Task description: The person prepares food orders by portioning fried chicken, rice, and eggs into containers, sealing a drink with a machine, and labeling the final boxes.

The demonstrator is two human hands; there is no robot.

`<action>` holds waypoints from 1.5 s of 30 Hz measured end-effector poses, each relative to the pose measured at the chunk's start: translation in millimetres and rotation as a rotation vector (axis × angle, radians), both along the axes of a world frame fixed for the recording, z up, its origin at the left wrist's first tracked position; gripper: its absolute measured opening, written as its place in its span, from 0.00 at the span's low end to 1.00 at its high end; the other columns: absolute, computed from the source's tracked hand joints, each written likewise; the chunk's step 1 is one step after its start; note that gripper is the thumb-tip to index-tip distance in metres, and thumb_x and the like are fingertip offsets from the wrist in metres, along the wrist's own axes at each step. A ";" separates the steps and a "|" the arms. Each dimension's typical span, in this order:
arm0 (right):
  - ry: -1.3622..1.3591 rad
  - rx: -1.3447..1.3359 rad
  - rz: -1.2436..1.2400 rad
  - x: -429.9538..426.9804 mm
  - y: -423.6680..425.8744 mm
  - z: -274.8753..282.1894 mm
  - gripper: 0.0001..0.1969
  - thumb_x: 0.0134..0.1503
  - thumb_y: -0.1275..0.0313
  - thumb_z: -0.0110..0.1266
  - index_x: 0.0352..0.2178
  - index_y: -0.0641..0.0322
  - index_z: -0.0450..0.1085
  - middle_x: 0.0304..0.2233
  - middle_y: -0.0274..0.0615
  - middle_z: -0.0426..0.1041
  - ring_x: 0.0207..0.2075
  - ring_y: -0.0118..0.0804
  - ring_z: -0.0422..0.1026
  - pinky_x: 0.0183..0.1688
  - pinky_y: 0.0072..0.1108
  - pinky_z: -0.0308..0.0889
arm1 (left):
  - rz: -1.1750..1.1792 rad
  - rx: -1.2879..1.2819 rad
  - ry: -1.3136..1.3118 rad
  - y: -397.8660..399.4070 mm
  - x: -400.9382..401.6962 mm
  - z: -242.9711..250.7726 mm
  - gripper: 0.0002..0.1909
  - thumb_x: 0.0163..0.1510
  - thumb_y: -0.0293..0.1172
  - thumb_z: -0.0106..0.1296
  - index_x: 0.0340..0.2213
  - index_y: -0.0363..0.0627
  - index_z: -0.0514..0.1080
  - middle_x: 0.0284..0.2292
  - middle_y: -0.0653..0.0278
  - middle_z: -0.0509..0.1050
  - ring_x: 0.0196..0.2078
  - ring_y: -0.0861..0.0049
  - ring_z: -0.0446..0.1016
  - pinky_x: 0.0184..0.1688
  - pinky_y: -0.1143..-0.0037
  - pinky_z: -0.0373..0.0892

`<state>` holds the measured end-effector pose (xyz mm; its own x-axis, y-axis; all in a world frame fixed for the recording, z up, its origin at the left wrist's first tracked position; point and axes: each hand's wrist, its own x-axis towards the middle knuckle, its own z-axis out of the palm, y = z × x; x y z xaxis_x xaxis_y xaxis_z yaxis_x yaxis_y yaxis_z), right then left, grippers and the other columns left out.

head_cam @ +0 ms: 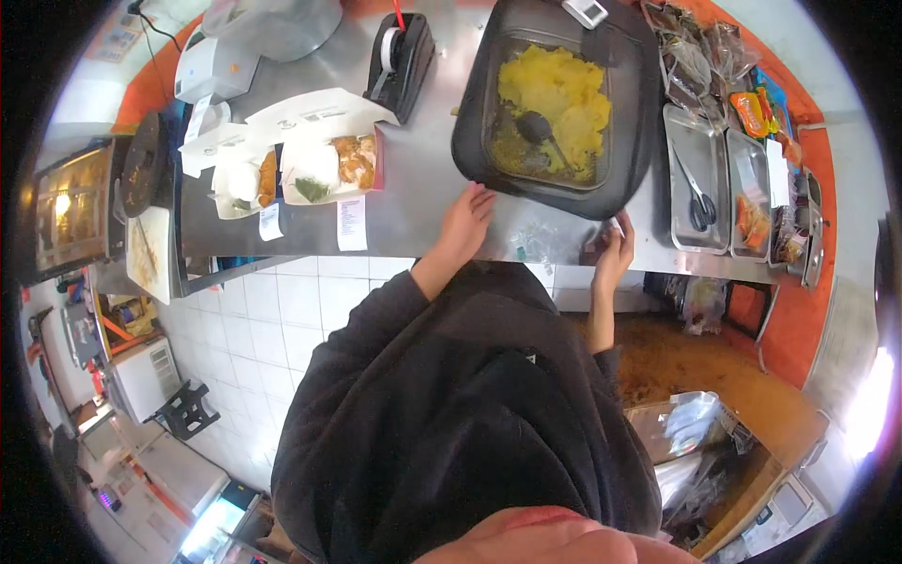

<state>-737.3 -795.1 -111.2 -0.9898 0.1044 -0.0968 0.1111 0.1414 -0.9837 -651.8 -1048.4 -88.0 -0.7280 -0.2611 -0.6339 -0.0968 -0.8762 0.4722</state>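
A large black tray with rounded corners lies in front of me on a steel counter. Set into it is a rectangular pan of soft yellow food, with a black spoon resting in it. My left hand is by the tray's front left corner, fingers stretched and nothing visible in them. Close to the front right corner is my right hand, its fingers bent near a small white bit; whether it grips this or the tray's rim is unclear.
Two open food boxes and printed slips sit at left, with a tape dispenser behind. Clear plastic scraps lie between my hands. Rightward are metal trays, one holding scissors. A digital device rests on the black tray.
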 end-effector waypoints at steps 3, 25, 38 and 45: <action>0.015 -0.083 0.114 -21.0 2.5 1.2 0.18 0.60 0.74 0.41 0.52 0.67 0.61 0.49 0.46 0.67 0.45 0.33 0.67 0.46 0.21 0.63 | 0.157 0.018 -0.055 16.6 -34.6 -14.0 0.19 0.62 0.40 0.39 0.44 0.34 0.58 0.45 0.51 0.63 0.51 0.60 0.62 0.57 0.63 0.58; 0.718 1.417 0.462 -94.5 -144.5 65.6 0.05 0.51 0.74 0.48 0.30 0.60 0.69 0.30 0.45 0.67 0.37 0.46 0.71 0.32 0.38 0.65 | -0.023 0.409 -0.008 -60.2 -113.0 354.5 0.26 0.49 0.52 0.53 0.38 0.40 0.69 0.30 0.60 0.71 0.34 0.69 0.70 0.46 0.68 0.59; 0.483 1.079 0.975 -111.1 -161.6 99.0 0.09 0.54 0.74 0.44 0.35 0.70 0.65 0.29 0.55 0.70 0.30 0.55 0.71 0.27 0.34 0.69 | -0.689 -0.549 0.181 -63.3 -38.1 15.5 0.24 0.63 0.47 0.33 0.38 0.34 0.67 0.31 0.56 0.75 0.29 0.72 0.76 0.33 0.76 0.71; 1.116 1.734 0.639 -142.1 -179.8 72.1 0.09 0.47 0.75 0.48 0.33 0.64 0.67 0.20 0.38 0.68 0.16 0.31 0.72 0.14 0.21 0.65 | -0.533 -0.546 0.322 -59.4 -48.9 0.6 0.24 0.63 0.45 0.31 0.38 0.32 0.66 0.34 0.51 0.76 0.28 0.70 0.77 0.31 0.76 0.72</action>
<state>-879.4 -974.9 -39.1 -0.4794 -0.8558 0.1946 -0.6806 0.5025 0.5332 -700.7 -1107.8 -87.4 -0.9655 -0.0404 -0.2571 -0.2217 -0.3899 0.8938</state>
